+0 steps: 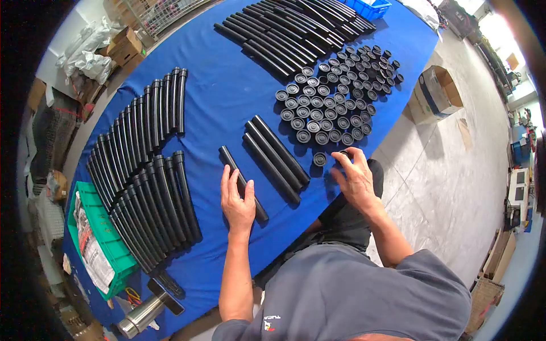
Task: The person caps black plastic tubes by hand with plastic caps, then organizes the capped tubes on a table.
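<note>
On the blue cloth, a single black tube (255, 206) lies slanted under my left hand (237, 200), whose fingers are curled over its upper part. Just right of it lie three loose black tubes (273, 158) side by side. My right hand (356, 177) is at the table's right edge, thumb and fingers pinched around a round black cap (343, 154), which the fingers partly hide. Another round cap (319, 159) rests alone to the left of that hand. Above both spreads a large group of round black caps (326, 125).
Capped black tubes (165, 199) stand in rows at the left, beside a green crate (116, 250) and a steel flask (142, 317). More tubes (296, 34) and a blue basket (369, 8) are at the far side. An open carton (435, 95) sits on the floor at right.
</note>
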A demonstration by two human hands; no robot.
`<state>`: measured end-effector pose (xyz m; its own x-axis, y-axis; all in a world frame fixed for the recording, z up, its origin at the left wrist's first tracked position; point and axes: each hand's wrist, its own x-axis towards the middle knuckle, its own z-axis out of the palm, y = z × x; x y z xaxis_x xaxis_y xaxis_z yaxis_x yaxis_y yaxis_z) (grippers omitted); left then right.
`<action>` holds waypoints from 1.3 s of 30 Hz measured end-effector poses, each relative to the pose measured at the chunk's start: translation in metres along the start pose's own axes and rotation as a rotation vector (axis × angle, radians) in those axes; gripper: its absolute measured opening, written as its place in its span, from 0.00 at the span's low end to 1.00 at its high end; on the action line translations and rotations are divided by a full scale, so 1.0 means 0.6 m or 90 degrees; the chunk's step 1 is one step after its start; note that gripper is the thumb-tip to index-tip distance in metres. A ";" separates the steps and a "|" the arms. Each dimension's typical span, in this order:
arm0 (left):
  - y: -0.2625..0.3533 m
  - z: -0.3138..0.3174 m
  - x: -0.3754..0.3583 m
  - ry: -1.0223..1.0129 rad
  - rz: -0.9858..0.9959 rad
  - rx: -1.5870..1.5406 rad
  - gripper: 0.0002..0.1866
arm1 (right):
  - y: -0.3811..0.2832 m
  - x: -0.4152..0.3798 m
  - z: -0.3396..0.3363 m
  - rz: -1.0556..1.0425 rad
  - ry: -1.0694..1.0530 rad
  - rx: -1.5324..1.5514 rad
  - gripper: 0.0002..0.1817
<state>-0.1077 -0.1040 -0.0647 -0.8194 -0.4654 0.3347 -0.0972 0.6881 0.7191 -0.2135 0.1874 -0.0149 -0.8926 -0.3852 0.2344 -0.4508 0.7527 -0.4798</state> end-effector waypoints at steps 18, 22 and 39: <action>-0.012 0.014 -0.005 0.061 0.000 -0.040 0.24 | 0.016 -0.030 -0.018 -0.024 0.080 0.049 0.32; -0.024 0.015 -0.010 0.080 0.002 -0.043 0.23 | -0.030 -0.065 0.002 -0.150 -0.028 0.205 0.20; -0.111 -0.456 -0.332 0.402 -0.356 0.368 0.12 | -0.106 -0.100 0.130 -0.394 -0.244 0.381 0.07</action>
<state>0.2163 -0.2093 -0.0127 -0.1417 -0.8958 0.4212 -0.7689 0.3676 0.5231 -0.1306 0.1206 -0.0645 -0.3838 -0.8544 0.3504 -0.6702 -0.0033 -0.7421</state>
